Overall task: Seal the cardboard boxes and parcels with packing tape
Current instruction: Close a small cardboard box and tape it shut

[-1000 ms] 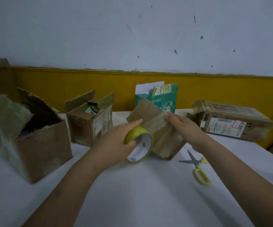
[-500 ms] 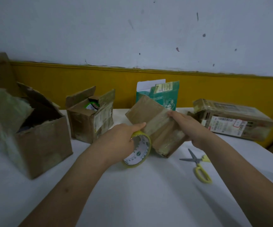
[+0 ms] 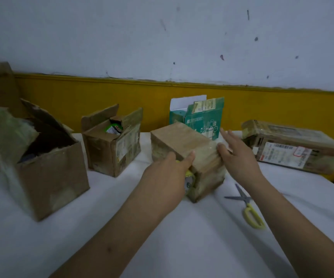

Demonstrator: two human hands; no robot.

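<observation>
Taping the small box (image 3: 182,141) mid-bench, strip being run round it; the step looks partway done. The left hand (image 3: 168,175) is wrapped round the tape roll (image 3: 189,178), which is jammed against the box's near face. Only a bit of yellow rim and core shows, and one fingertip reaches up onto the top edge. The right hand (image 3: 236,155) is released, fingers straight and spread, its heel against the box's top right edge. It looks like it is steadying the box or smoothing tape; can't tell if tape is under it.

Next move, my guess: pull the roll on round the side, press the strip flat, then go for the scissors (image 3: 246,205) lying just right of the box on the bench (image 3: 162,237) to cut it. That needs the box held firm so it doesn't slide.

Two open cartons (image 3: 47,171) (image 3: 110,149) on the left are not yet sealed, and so is the green carton (image 3: 202,117) behind. The long parcel (image 3: 294,147) on the right is already wrapped.

Versus half a second back: the box was tipped up on one edge and gripped by the right hand, with the roll's face in plain view. Now the box sits flat, the roll is mostly hidden, and the right hand has let go
</observation>
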